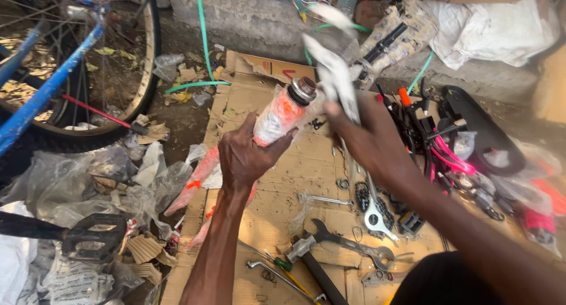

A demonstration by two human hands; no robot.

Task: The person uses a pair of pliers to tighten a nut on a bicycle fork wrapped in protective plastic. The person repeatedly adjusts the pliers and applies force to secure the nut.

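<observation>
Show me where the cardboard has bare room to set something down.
Bare cardboard lies between the left forearm and the small wrench, and near the top flap. Crowded: hammer and spanners below, black-and-pink parts at right.

Left hand raised mid-frame, back to camera, fingers curled in a firm grasp, forearm rising from the bottom edge. Right hand alongside, near the left, fingers pinched shut, forearm angled in from lower right.

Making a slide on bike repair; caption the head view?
Left hand grips a plastic-wrapped orange bike part while right hand peels its wrapping above tool-strewn cardboard.
</observation>
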